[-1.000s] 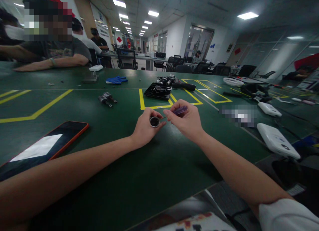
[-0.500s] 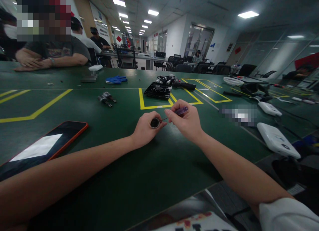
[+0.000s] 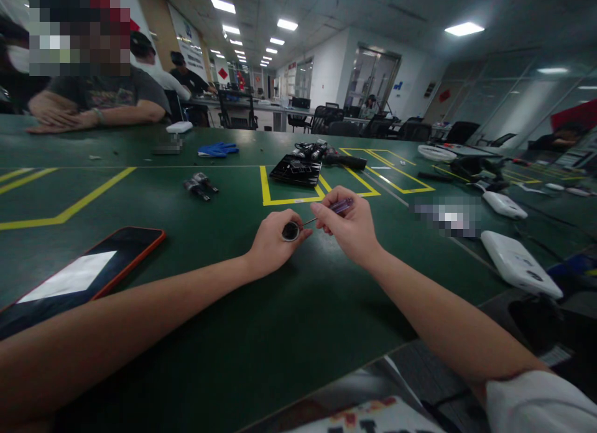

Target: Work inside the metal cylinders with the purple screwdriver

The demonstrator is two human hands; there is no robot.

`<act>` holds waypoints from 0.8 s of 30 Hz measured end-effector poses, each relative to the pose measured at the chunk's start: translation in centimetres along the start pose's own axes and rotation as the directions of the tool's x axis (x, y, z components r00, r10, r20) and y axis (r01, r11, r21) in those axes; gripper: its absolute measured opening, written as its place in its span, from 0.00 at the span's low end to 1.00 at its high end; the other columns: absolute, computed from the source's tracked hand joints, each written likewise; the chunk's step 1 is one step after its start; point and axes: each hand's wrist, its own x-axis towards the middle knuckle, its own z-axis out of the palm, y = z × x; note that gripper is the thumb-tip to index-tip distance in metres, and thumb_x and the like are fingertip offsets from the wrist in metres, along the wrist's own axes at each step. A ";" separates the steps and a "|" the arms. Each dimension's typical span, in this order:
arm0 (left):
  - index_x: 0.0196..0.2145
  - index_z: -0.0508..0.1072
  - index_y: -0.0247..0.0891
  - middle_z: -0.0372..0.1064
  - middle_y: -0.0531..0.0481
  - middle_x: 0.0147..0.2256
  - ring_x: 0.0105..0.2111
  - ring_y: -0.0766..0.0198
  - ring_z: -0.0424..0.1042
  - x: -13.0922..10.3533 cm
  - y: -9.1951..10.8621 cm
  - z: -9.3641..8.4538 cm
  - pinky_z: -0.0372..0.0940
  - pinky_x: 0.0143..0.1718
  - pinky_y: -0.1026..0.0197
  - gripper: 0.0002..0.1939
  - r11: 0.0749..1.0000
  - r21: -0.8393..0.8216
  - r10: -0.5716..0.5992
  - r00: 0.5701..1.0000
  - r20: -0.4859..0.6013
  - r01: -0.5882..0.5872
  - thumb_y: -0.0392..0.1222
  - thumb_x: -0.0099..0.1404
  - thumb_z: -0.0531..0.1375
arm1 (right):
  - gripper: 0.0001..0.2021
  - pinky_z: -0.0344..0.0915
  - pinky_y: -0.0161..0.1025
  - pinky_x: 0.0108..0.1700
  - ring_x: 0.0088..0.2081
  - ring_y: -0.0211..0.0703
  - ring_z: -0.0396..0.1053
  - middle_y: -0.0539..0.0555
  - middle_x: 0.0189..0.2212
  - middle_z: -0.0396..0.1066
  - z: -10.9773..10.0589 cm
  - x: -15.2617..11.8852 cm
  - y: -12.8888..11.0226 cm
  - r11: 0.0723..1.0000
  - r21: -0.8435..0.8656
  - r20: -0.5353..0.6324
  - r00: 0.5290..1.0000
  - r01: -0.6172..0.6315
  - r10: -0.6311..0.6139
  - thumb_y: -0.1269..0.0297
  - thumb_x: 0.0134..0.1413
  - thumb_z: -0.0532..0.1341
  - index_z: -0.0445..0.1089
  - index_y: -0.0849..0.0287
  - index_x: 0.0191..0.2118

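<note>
My left hand is closed round a small dark cylindrical part with a pale round rim, its open end facing me. Most of that part is hidden by the palm and fingers. My right hand grips a screwdriver by its purple, see-through handle. The thin metal shaft points left and meets the side of the cylindrical part near my left fingertips; the exact contact of the tip is too small to make out. Both hands are held over the middle of the green table.
A black packet with dark metallic parts lies beyond my hands. Small metal-and-black parts and a blue glove are to the left. An orange-edged phone lies near my left forearm, a white device at right. A person sits opposite.
The screwdriver handle has turned slightly within my right fingers, and a bit more of its shaft shows. My left hand and the cylindrical part have barely moved.
</note>
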 end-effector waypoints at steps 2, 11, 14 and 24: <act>0.27 0.66 0.36 0.67 0.52 0.27 0.27 0.65 0.66 0.0 0.0 0.0 0.59 0.28 0.63 0.12 1.000 0.002 0.004 1.000 -0.006 -0.004 0.48 0.58 0.59 | 0.10 0.55 0.33 0.21 0.18 0.31 0.57 0.44 0.15 0.60 0.0 -0.1 0.0 1.000 -0.010 -0.004 1.000 0.016 -0.016 0.64 0.47 0.60 0.59 0.58 0.22; 0.28 0.66 0.36 0.68 0.50 0.27 0.27 0.63 0.66 0.2 0.0 -0.1 0.60 0.28 0.61 0.12 1.000 0.015 0.017 1.000 0.022 -0.017 0.48 0.59 0.58 | 0.09 0.54 0.34 0.25 0.21 0.32 0.56 0.44 0.18 0.60 0.0 -0.6 -0.4 0.990 -0.077 -0.005 0.992 0.122 -0.123 0.66 0.46 0.61 0.60 0.58 0.21; 0.27 0.65 0.36 0.68 0.51 0.27 0.27 0.64 0.66 0.2 0.1 -0.1 0.60 0.29 0.61 0.12 1.000 0.019 0.012 1.000 0.016 -0.012 0.49 0.58 0.58 | 0.09 0.54 0.33 0.23 0.20 0.32 0.57 0.44 0.17 0.59 0.0 -0.4 -0.3 0.995 -0.050 -0.002 0.996 0.084 -0.085 0.65 0.47 0.61 0.60 0.58 0.21; 0.27 0.65 0.36 0.67 0.52 0.26 0.26 0.65 0.65 0.1 0.0 -0.1 0.59 0.27 0.63 0.13 1.000 0.030 0.004 1.000 0.016 -0.005 0.49 0.58 0.58 | 0.10 0.55 0.32 0.21 0.18 0.31 0.57 0.44 0.15 0.60 0.0 -0.1 0.0 0.999 0.039 -0.008 1.000 -0.021 0.021 0.64 0.47 0.60 0.59 0.59 0.21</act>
